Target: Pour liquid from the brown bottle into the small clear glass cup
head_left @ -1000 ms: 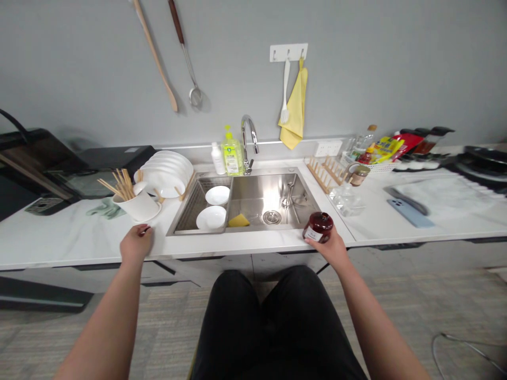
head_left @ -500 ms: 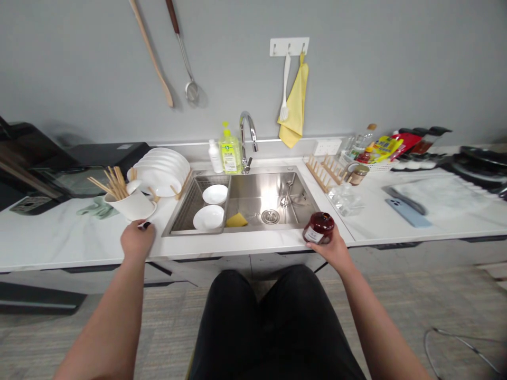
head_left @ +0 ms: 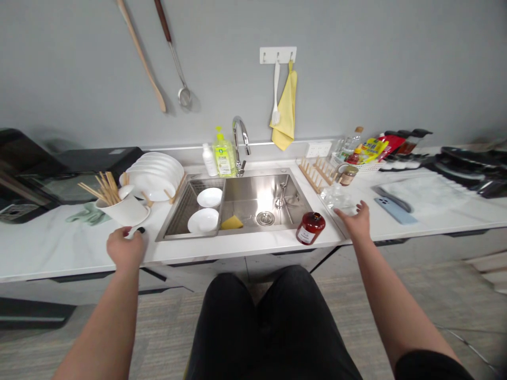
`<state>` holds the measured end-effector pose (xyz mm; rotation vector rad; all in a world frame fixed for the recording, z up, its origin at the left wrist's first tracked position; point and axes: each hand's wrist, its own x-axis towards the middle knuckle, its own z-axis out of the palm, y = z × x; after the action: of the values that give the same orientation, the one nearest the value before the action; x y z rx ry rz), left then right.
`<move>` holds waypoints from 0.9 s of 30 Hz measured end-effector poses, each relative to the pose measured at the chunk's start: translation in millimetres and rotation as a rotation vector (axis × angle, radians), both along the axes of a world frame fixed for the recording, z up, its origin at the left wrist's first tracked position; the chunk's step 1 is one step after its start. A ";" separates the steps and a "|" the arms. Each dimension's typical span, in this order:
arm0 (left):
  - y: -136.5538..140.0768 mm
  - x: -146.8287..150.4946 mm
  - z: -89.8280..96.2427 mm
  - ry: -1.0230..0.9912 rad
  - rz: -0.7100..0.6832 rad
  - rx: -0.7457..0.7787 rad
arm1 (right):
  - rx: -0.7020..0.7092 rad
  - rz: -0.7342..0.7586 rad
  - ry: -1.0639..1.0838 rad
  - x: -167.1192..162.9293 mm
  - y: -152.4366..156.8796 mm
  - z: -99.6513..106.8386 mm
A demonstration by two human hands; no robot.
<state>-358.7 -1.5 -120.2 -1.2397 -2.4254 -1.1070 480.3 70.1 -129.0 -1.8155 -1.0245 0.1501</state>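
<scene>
My left hand (head_left: pixel 125 248) rests over the counter's front left, thumb and fingers closed around a small black piece (head_left: pixel 141 230) whose kind I cannot make out. Just behind it stands a white holder (head_left: pixel 129 210) with wooden chopsticks and a white spoon. On the counter's front edge, right of the sink, a dark red glass bottle (head_left: pixel 311 228) with a white label stands upright, untouched. My right hand (head_left: pixel 356 224) is apart from it, fingers spread and holding nothing, close to several clear glasses (head_left: pixel 336 197).
The steel sink (head_left: pixel 253 195) holds two white bowls (head_left: pixel 204 220) and a yellow sponge (head_left: pixel 232 222). White plates (head_left: pixel 154 177) stand in a rack at left. A wooden rack (head_left: pixel 317 174), a lidded jar (head_left: pixel 348 175) and a blue phone (head_left: pixel 395 210) lie right. The faucet (head_left: pixel 240 142) rises behind the sink.
My right hand has let go of the red bottle, now standing on the counter, and has moved right toward the glasses with fingers spread. My left hand keeps its pinch; the view has shifted slightly.
</scene>
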 end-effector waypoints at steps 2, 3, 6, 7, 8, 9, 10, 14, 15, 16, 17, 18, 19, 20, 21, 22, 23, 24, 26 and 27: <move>-0.1 -1.1 -0.5 -0.012 0.001 -0.002 | -0.052 0.001 -0.018 -3.8 16.2 0.4; 0.1 -1.6 -0.7 -0.018 0.001 -0.003 | -0.074 -0.002 -0.033 -6.4 20.4 0.0; 1.4 -3.5 -2.5 -0.024 -0.005 0.007 | -0.153 -0.042 -0.069 -12.2 22.3 -1.6; 2.0 -4.4 -3.6 -0.025 -0.006 0.018 | -0.173 -0.065 -0.068 -12.9 21.1 -1.8; 2.6 -5.3 -4.7 -0.029 -0.004 0.030 | -0.186 -0.085 -0.061 -13.0 19.6 -1.7; 3.3 -6.4 -5.9 -0.034 0.001 0.044 | -0.189 -0.101 -0.052 -12.5 18.0 -1.3; 3.9 -7.7 -7.0 -0.043 0.008 0.057 | -0.184 -0.113 -0.042 -11.6 16.0 -0.6; 5.9 -11.5 -7.6 -0.092 0.019 0.110 | -0.141 -0.115 0.011 -5.6 -0.7 5.8; 5.6 -10.8 -6.4 -0.105 0.019 0.127 | -0.123 -0.103 0.026 -4.2 -8.8 8.8; 4.7 -8.7 -4.7 -0.115 0.019 0.147 | -0.099 -0.084 0.043 -3.2 -19.1 12.7; 2.8 -4.4 -2.4 -0.121 0.018 0.170 | -0.072 -0.058 0.064 -2.9 -31.6 17.5; -0.3 2.5 0.2 -0.129 0.018 0.196 | -0.039 -0.025 0.086 -3.6 -46.3 23.2; -4.8 12.5 3.1 -0.137 0.007 0.225 | 0.001 0.017 0.114 -5.5 -63.0 29.8; -10.6 25.6 6.2 -0.146 -0.022 0.255 | 0.030 0.058 0.135 -8.8 -81.4 36.9; -17.9 41.9 9.3 -0.165 -0.058 0.291 | 0.050 0.090 0.137 -13.7 -100.8 44.4; -26.2 61.1 12.5 -0.179 -0.135 0.328 | 0.084 0.161 0.154 -20.3 -120.8 51.8; -35.3 82.6 15.9 -0.196 -0.213 0.371 | 0.150 0.230 0.192 -28.6 -140.6 58.7; -44.8 105.8 19.5 -0.224 -0.277 0.416 | 0.169 0.318 0.227 -38.7 -159.5 64.6; -62.8 154.0 27.9 -0.302 -0.436 0.433 | 0.140 0.471 0.270 -64.2 -191.7 72.0; -70.6 177.6 32.8 -0.342 -0.532 0.417 | 0.105 0.555 0.288 -79.5 -203.9 72.9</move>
<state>-181.0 -72.2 -87.4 -1.6935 -1.9362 -1.9913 400.8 -133.8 -56.1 -1.3292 -1.2733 0.6614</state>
